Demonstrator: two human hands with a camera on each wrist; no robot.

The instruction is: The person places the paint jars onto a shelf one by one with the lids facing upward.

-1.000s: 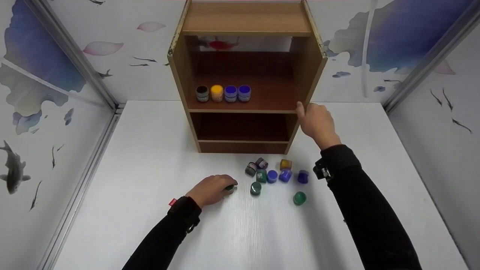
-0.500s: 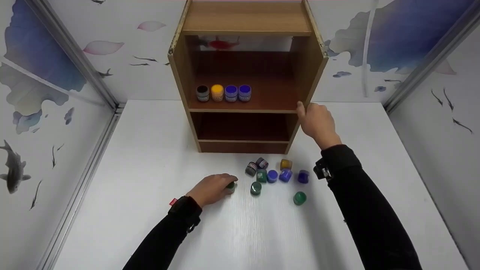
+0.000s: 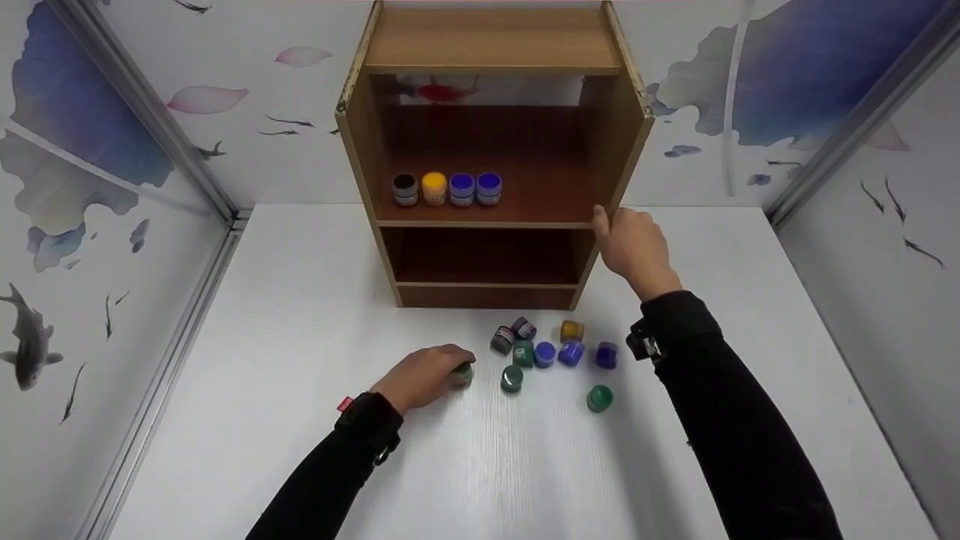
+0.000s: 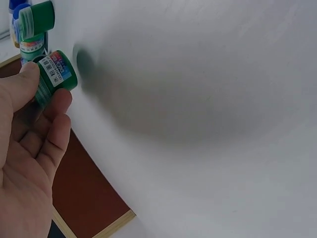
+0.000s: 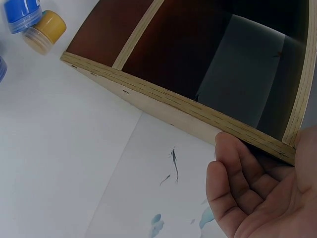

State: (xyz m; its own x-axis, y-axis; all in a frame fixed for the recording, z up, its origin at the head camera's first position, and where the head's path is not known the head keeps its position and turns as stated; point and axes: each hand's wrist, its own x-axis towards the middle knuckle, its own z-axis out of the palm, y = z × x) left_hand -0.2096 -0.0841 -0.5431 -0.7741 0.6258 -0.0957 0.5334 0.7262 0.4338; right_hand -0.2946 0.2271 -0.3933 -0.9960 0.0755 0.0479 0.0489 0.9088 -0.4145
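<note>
In front of the cabinet, the left grip partly hides a green jar; jars inside bear illegibly small labels.

Small walled booth, exact use unclear to us. We list: wooden shelf, one; white table, under the shelf; white back wall printed with petals and fish, behind the shelf; matching side walls, left and right of the shelf; grey metal strips along the wall corners, flanking the shelf.
</note>
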